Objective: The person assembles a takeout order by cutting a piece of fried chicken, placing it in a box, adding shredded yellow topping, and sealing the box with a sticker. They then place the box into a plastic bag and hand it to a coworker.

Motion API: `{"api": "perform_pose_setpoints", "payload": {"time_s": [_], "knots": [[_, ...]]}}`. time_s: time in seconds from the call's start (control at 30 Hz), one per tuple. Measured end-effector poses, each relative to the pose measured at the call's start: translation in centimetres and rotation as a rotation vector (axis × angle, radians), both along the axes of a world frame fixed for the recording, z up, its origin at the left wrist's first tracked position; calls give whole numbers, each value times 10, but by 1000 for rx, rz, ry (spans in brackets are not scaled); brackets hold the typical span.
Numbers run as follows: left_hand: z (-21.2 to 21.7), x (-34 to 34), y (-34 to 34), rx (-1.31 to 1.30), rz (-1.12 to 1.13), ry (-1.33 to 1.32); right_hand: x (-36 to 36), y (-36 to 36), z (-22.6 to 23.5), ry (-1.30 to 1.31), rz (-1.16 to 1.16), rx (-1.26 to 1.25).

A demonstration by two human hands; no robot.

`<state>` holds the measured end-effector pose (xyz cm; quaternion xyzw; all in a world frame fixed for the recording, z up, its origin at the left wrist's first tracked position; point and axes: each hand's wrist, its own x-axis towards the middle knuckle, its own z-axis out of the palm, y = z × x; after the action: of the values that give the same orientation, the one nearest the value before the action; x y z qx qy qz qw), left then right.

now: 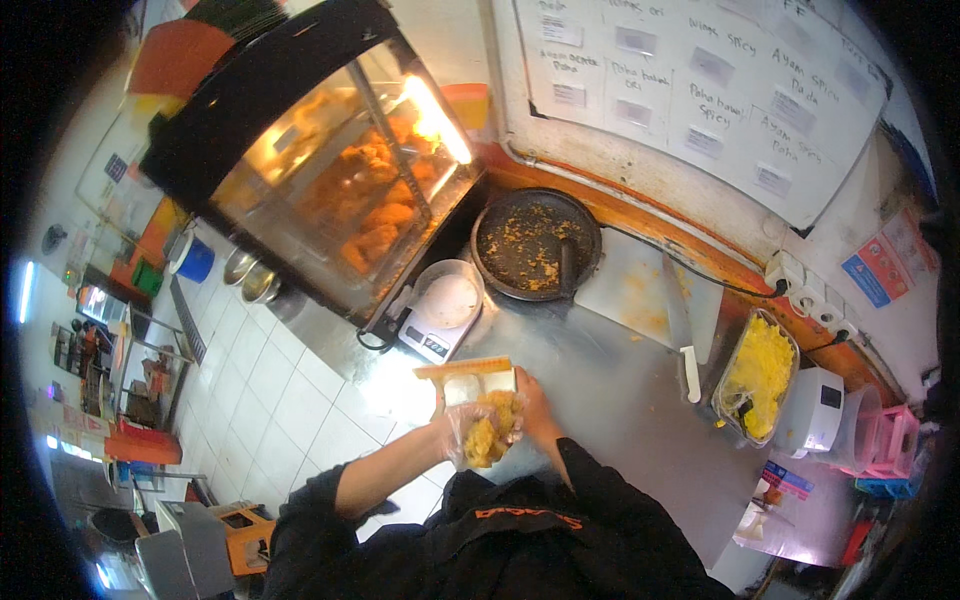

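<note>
My left hand [462,432], in a clear glove, grips fried chicken [488,438] over the white box [478,385]. My right hand [532,405] holds the box's near edge. Box looks partly filled; lid not closed yet. Scale [440,312] and mortar [535,245] sit beyond.
</note>
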<state>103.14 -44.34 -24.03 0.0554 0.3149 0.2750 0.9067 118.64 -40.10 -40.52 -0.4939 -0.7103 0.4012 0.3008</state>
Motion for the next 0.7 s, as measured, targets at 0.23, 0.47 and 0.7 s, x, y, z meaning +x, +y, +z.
{"api": "perform_pose_setpoints", "payload": {"time_s": [0.23, 0.47, 0.7], "knots": [[-131, 1, 8, 172, 544, 492, 40, -10, 18, 127, 33, -452], [-136, 26, -10, 741, 199, 1214, 59, -25, 27, 228, -74, -575], [-133, 24, -11, 1195, -553, 1709, 76, -20, 2, 191, -111, -525]]}}
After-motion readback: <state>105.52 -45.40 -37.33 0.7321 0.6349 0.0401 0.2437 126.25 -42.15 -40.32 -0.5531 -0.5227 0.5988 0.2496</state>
